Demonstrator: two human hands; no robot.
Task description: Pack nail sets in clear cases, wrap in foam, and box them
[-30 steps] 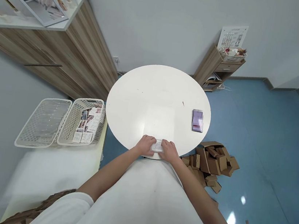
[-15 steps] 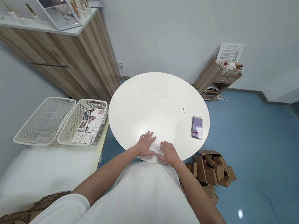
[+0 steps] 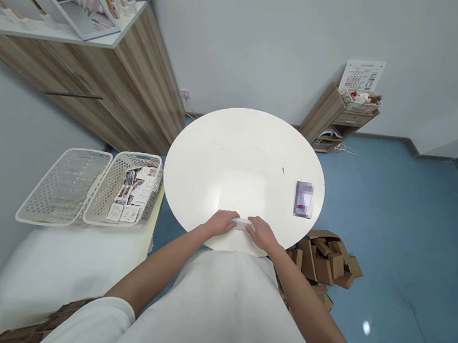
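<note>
Both hands meet at the near edge of a round white table. My left hand and my right hand each have curled fingers closed on the ends of a small whitish flat object that lies between them. I cannot make out what the object is. A small purple card or packet lies on the table's right side, away from both hands.
Two white mesh baskets stand on a white surface at left, the right one holding several printed cards. Brown cardboard boxes are piled on the blue floor at right. Wooden cabinets stand at back left and back right.
My left hand's fingers, spread flat half a second ago, have curled back onto the small object. Both hands stay at the table's near edge. The view shifted slightly.
</note>
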